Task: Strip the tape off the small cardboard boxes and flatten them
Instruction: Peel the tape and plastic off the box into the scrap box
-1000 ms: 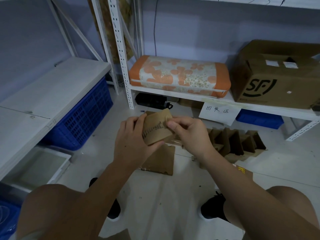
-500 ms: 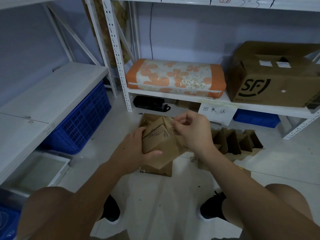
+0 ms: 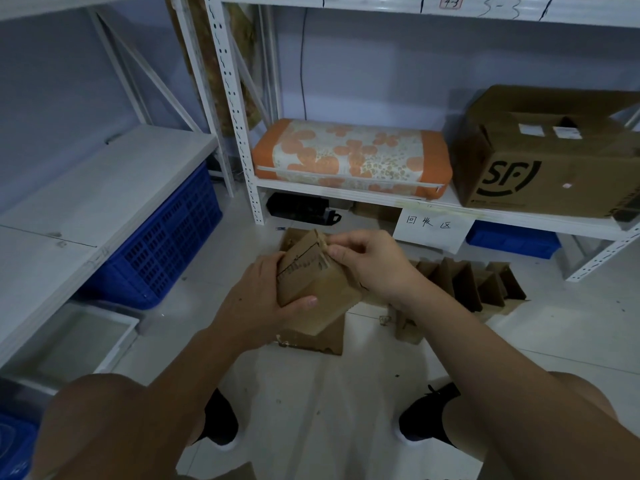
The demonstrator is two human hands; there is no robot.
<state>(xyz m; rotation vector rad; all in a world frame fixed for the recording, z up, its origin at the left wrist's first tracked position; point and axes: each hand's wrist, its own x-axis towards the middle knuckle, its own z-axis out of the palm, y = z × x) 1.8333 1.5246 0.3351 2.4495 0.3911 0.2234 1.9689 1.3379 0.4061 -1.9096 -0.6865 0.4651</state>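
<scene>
An orange floral cushion [image 3: 351, 157] lies on a white shelf [image 3: 346, 195] beyond the hands, a large brown SF carton [image 3: 550, 161] to its right, a handwritten paper sign [image 3: 433, 227] hanging below. A blue crate [image 3: 162, 244] stands left of the hands.

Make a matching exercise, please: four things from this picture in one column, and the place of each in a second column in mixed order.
Things
1. small cardboard box
2. orange cushion
3. blue crate
4. handwritten paper sign

Places
A. under the low white shelf at the left
B. hanging from the shelf's front edge
C. lying on the shelf, left of the big SF box
D. held between the left hand and right hand

Pairs: 1-D, 2-C, 3-A, 4-B
</scene>
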